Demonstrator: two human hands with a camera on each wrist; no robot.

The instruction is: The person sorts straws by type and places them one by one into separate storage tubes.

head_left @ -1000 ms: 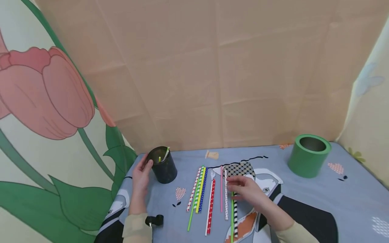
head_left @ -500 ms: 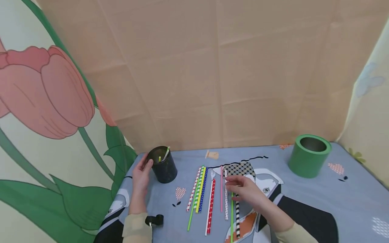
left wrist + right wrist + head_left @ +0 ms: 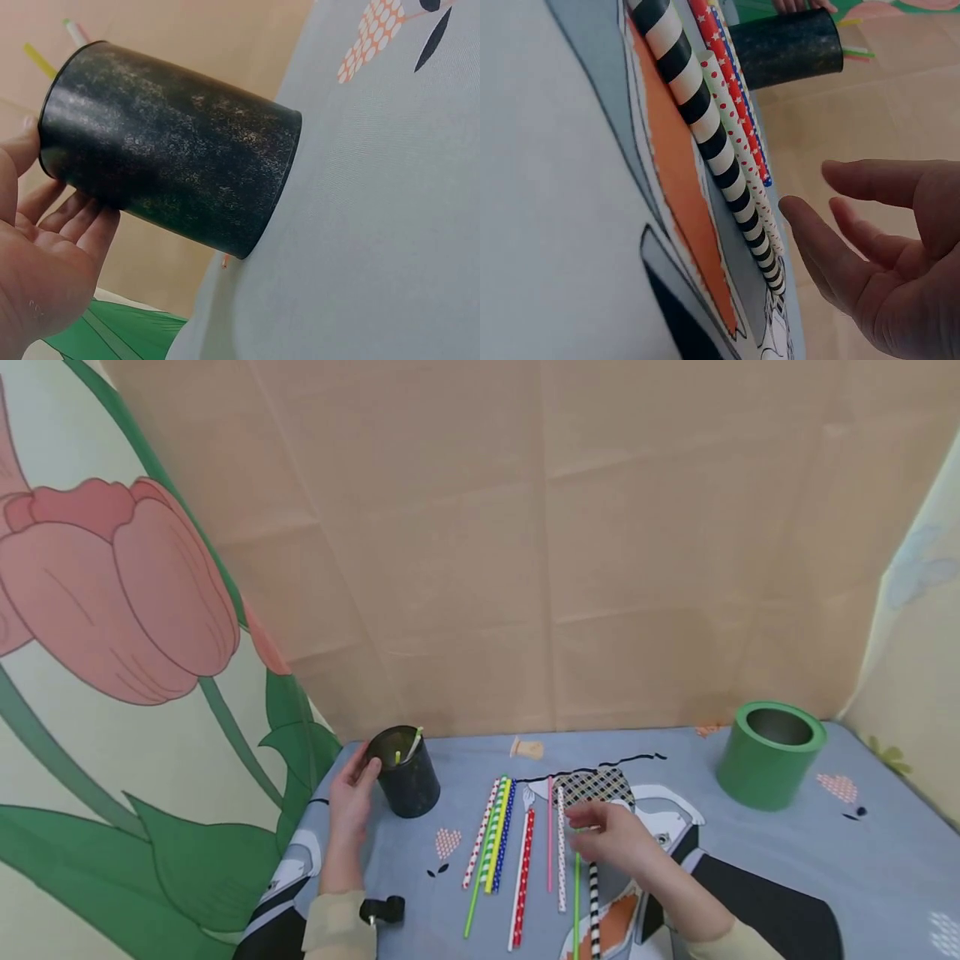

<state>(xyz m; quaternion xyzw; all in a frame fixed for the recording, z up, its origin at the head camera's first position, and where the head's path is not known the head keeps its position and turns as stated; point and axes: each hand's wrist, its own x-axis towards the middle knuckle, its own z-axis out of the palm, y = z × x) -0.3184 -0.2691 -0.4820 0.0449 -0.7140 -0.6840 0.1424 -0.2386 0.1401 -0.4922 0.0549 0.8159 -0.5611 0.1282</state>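
Straws (image 3: 523, 877) lie side by side on the blue cloth (image 3: 427, 910), in a loose row that we see in lots of colors. On the left of the row we spot a tight bunch with a yellow straw (image 3: 498, 837) in it. Next comes a red straw (image 3: 522, 887) beside a white stick (image 3: 520, 868), then a pink straw (image 3: 550, 839). At the right end we see a bright green straw (image 3: 577, 902) and a black-and-white straw (image 3: 595, 910).

The right hand (image 3: 618, 842) hangs over the top ends of those last two. Its thumb and fingers are apart and a bit bent — we see nothing held.

The black cup (image 3: 410, 785) stands left of the straws, with a yellow tip (image 3: 39, 60) and a green one poking out. The left hand (image 3: 352, 793) holds this cup, thumb at the rim and fingers on the side.

Far to the right we see a thick green tub (image 3: 768, 768). A tan sheet (image 3: 465, 568) hangs behind — beside a big pink tulip (image 3: 135, 593).
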